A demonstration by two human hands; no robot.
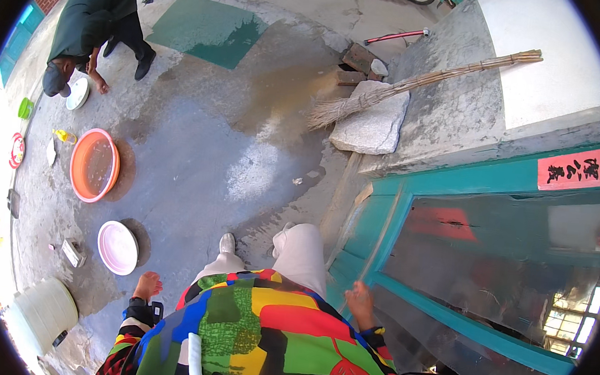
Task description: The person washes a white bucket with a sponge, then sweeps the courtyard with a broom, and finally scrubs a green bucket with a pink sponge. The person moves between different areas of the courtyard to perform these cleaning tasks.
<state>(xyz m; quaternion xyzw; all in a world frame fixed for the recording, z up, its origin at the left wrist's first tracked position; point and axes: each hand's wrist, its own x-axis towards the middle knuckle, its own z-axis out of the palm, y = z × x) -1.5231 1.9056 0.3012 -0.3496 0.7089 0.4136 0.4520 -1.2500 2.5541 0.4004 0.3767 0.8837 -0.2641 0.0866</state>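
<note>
My left hand [148, 285] hangs at my left side with its fingers curled, and nothing shows in it. Nearest to it is a pale pink basin [117, 247] on the concrete floor. On my right, my right hand [360, 301] is raised beside a teal door frame with glass panes [404, 211]; its fingers are bent and I cannot tell whether they are closed. Farther left, an orange plastic basin [116, 165] holds cloudy water. A yellow bottle [64, 136] and a white basin [77, 94] lie beyond it.
Another person [94, 18] in dark clothes bends over the white basin. A twig broom [424, 81] rests across a stone block [371, 122] near bricks [359, 58]. A green mat [206, 29] lies ahead on partly wet concrete. A large translucent plastic container [42, 315] stands at the lower left.
</note>
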